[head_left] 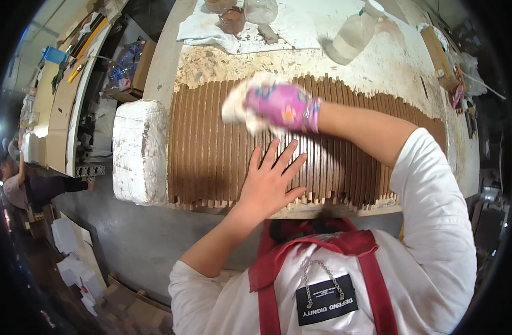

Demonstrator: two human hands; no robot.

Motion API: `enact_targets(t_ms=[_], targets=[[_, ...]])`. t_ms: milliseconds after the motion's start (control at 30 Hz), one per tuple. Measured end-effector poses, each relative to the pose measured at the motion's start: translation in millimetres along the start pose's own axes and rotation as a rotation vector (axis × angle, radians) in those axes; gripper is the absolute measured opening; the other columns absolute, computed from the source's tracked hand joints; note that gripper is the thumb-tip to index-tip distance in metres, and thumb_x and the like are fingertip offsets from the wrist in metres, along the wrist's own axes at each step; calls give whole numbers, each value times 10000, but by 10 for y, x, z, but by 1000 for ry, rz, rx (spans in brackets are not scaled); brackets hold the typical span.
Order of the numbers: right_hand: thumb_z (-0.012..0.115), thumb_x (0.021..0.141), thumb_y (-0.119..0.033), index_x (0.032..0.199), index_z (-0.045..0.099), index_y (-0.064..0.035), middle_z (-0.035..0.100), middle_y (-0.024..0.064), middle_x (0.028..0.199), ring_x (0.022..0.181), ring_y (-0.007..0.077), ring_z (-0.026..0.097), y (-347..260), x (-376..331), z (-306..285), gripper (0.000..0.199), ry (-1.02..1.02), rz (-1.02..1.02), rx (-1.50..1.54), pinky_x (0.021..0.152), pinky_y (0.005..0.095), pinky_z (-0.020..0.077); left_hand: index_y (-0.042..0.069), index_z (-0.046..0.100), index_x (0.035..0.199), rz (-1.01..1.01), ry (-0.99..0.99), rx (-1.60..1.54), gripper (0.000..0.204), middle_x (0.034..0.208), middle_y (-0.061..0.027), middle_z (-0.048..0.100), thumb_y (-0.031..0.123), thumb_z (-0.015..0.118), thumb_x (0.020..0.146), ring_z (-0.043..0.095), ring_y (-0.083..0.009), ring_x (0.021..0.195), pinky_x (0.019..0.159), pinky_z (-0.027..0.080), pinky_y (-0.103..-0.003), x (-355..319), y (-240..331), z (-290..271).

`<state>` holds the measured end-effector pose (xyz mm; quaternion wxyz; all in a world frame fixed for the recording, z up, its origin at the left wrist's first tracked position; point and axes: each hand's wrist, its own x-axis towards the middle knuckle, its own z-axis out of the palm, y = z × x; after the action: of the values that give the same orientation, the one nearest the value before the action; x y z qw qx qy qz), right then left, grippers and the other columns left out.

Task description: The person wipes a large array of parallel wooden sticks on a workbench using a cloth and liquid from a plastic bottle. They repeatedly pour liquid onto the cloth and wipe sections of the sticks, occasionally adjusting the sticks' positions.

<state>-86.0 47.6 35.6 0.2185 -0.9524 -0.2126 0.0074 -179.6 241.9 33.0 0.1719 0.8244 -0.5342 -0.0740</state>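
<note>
Many narrow brown wooden strips lie side by side across the table, their ends uneven at the near and far edges. My left hand is bare and rests flat on the strips with its fingers spread. Just beyond it, my right hand, in a purple flowered glove, presses a cream cloth onto the strips. The glove is slightly blurred, and its fingers are partly hidden by the cloth. Around the middle and right, the strips look darker and shinier than at the left.
A white wrapped block stands against the strips' left side. Toward the back are a translucent bottle, a glass jar and a white cloth. A cardboard box sits at the left. Another person is at far left.
</note>
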Motion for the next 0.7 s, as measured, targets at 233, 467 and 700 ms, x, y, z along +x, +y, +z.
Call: enact_targets(t_ms=[233,467,700], targets=[[573,921,-238,1150,570,-112,633,43,776,448,103,534,-334,218,-381,261,-403,521,1311,342,187,417,218,414,1416,-22,-13,21,700,1522,-62,288,513,616,814,252,-353,1391,1086,223,-596,-37,-37,44],[542,934,-297,1023,604,-71,652,43,677,484,121,580,219,406,-537,251,-128,284,-41,410,247,475,139,439,1385,-10,36,-69,672,1500,-85,322,438,645,819,294,-341,1371,1088,239,-559,-65,-24,-57],[576,916,-272,985,626,-56,665,117,707,519,166,617,158,246,-72,232,-251,376,1105,386,251,470,92,388,1412,-215,0,34,727,1508,-108,305,408,657,814,283,-311,1386,1105,230,-515,-464,-94,-80]])
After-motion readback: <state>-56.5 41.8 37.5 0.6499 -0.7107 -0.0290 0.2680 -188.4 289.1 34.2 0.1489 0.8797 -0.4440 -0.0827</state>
